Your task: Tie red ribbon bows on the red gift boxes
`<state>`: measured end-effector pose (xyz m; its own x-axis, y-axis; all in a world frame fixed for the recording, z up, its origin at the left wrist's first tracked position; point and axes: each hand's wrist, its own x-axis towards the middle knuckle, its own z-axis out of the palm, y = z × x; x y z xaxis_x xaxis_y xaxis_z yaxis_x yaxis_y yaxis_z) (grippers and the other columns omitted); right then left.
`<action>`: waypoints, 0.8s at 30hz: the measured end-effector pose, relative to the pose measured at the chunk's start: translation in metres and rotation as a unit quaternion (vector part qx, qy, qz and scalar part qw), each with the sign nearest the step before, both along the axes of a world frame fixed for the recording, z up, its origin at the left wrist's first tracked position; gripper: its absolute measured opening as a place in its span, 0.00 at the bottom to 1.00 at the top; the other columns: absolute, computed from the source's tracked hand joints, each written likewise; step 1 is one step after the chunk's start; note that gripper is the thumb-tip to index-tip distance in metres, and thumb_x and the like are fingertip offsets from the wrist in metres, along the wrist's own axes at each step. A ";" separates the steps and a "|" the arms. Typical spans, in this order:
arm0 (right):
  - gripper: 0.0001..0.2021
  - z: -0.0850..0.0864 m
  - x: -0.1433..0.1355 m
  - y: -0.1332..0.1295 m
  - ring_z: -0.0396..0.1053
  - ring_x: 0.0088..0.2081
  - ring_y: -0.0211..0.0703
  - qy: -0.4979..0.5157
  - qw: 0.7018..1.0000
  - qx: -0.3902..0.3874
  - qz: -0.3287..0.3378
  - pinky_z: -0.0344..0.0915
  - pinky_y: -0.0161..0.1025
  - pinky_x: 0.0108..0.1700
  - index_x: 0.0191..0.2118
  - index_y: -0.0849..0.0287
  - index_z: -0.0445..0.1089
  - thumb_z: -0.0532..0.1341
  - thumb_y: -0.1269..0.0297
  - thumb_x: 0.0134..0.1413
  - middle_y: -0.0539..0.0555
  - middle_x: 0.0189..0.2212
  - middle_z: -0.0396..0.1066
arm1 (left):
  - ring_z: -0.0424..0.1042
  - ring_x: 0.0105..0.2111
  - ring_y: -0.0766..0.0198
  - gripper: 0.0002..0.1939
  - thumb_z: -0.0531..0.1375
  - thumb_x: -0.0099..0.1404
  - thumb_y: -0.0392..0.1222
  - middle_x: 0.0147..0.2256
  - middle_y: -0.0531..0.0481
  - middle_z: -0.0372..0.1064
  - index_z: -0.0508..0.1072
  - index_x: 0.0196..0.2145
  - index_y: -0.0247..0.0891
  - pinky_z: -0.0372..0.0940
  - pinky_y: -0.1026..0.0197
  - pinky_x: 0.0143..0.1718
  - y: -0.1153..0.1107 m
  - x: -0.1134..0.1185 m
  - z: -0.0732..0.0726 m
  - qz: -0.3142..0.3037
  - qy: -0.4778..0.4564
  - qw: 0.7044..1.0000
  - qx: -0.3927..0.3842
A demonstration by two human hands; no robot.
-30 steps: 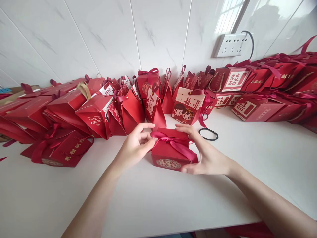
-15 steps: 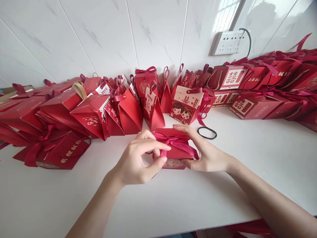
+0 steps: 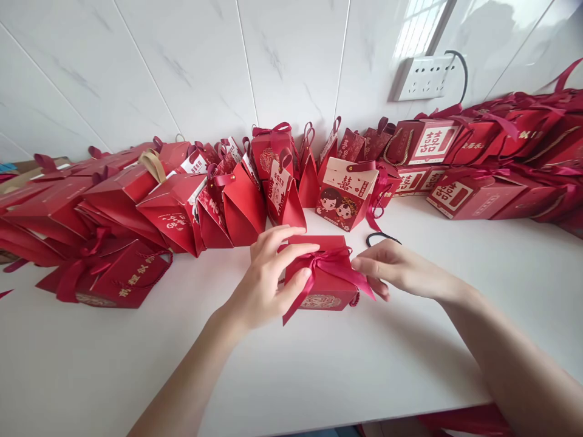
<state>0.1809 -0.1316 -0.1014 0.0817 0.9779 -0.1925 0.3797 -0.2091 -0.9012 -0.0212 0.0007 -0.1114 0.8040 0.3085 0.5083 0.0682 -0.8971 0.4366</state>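
Note:
A small red gift box (image 3: 328, 300) with a gold round pattern stands on the table before me. A dark pink satin ribbon (image 3: 334, 267) is tied in a bow across its top, with one tail hanging down the front left and another reaching past the right end. My left hand (image 3: 273, 276) rests around the box's left side, fingers apart over the bow's left part. Beside the right end is my right hand (image 3: 401, 270), its fingers loosely bent and apart, fingertips close to the ribbon's right tail. A red twisted cord (image 3: 355, 298) shows at the box's lower right.
Many red gift boxes (image 3: 173, 212) line the back along the tiled wall. Another ribboned box (image 3: 136, 282) lies at left, and a box with two cartoon faces (image 3: 344, 194) stands behind mine. A black elastic loop (image 3: 380, 237) is partly behind my right hand. A socket strip (image 3: 423, 77) hangs on the wall.
My right hand has let go of the box's right end and moved slightly right. My left hand's fingers have spread and shifted up along the left side, exposing the front ribbon tail.

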 end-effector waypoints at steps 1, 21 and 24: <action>0.24 0.001 -0.001 -0.001 0.59 0.14 0.34 0.026 0.999 -0.021 0.015 0.56 0.33 0.19 0.16 0.59 0.63 0.61 0.44 0.50 0.48 0.11 0.62 | 0.55 0.57 0.56 0.13 0.52 0.66 0.37 0.54 0.45 0.61 0.71 0.47 0.41 0.53 0.50 0.59 -0.001 0.000 0.000 -0.012 0.010 1.000 -0.003; 0.19 -0.001 -0.002 -0.009 0.58 0.11 0.29 0.127 0.969 -0.102 0.184 0.56 0.28 0.17 0.25 0.64 0.74 0.60 0.52 0.55 0.46 0.08 0.62 | 0.57 0.57 0.54 0.16 0.51 0.66 0.38 0.57 0.48 0.61 0.74 0.48 0.43 0.51 0.47 0.58 -0.003 0.000 -0.001 -0.003 0.044 0.999 -0.012; 0.22 -0.002 0.000 -0.009 0.56 0.11 0.29 0.124 0.960 -0.111 0.225 0.53 0.29 0.16 0.22 0.64 0.72 0.60 0.48 0.54 0.46 0.08 0.61 | 0.57 0.57 0.54 0.16 0.52 0.65 0.38 0.56 0.48 0.61 0.74 0.47 0.43 0.50 0.46 0.59 -0.002 0.001 -0.002 -0.005 0.041 0.999 -0.023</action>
<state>0.1809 -0.1402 -0.1030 -0.4143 0.8366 -0.3584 0.2558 -0.2709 -0.9280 -0.0202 -0.0016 -0.1133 0.8451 0.3229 0.4262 0.0971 -0.8765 0.4715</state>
